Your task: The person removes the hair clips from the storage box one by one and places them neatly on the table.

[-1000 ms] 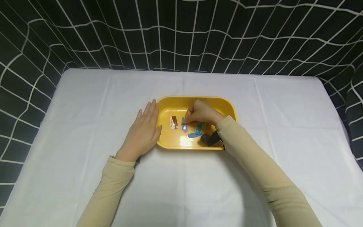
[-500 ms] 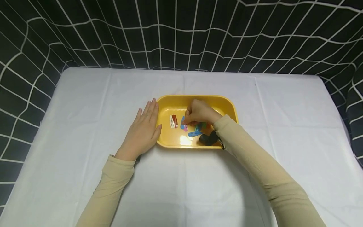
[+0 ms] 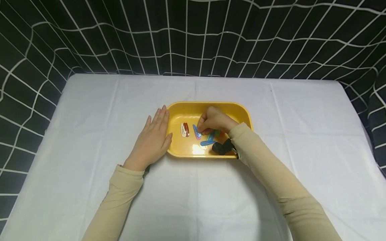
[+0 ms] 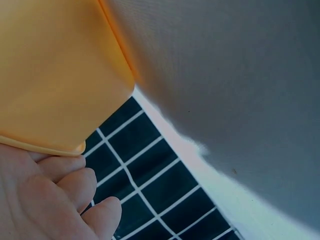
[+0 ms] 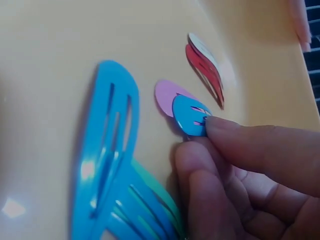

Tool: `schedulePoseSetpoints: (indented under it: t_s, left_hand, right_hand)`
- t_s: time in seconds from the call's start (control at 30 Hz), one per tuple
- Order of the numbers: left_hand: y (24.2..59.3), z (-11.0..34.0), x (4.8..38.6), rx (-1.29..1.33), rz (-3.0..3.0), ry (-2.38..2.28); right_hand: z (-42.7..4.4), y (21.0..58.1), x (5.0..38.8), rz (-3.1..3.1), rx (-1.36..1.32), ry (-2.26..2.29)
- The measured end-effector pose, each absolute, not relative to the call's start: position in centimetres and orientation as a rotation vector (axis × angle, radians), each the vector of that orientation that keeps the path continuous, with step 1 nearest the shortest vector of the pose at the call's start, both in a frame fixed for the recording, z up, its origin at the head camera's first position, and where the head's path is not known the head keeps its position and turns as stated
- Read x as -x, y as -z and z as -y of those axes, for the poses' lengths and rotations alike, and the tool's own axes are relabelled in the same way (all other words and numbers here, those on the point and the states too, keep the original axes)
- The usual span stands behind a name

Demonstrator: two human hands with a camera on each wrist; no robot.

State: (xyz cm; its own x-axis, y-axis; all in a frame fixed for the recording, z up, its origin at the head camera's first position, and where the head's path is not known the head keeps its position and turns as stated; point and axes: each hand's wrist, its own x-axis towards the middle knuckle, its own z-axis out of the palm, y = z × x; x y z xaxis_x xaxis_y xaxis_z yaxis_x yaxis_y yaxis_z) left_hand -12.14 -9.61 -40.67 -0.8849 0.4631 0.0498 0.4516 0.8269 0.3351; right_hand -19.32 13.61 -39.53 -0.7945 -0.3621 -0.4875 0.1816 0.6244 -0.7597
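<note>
The fingers (image 5: pixel 250 142) of the right hand (image 3: pixel 215 119) are pinched together over the floor of the yellow tray (image 3: pixel 178 145), near its middle, with the held blue clip (image 5: pixel 186 114) between them by one end. That clip lies partly over a pink clip (image 5: pixel 165 95), also near the tray's middle; whether the two touch cannot be told. The fingers of the left hand (image 3: pixel 149 144) are straight, laid along the outside of the tray's left end and grasping nothing; they seem to steady it on the worktop (image 3: pixel 196 197).

The work looks partway through. What seems done is the pair towards the tray's left end: a white clip (image 3: pixel 183 130) and a red clip (image 3: pixel 187 130) lie side by side, overlapping slightly, with both hands clear of them. The blue and pink pair at the tray's middle appears to be the step in hand, and it is not finished, as the blue one has not been let go. What seems left is the loose group right of the tray's middle: a loose blue clip (image 3: pixel 207 143) lies across another blue clip (image 5: pixel 134 200), with a green clip (image 5: pixel 159 189) beneath. The right hand may hide further clips.
</note>
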Motion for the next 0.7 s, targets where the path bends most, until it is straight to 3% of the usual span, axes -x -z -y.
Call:
schedulePoseSetpoints:
  t_s: [0.7]
  left_hand:
    - [40.79, 9.59, 12.22, -0.739, -2.973, -0.528]
  right_hand:
    - [-14.3, 39.33, 19.59, -2.128, 0.141, 1.193]
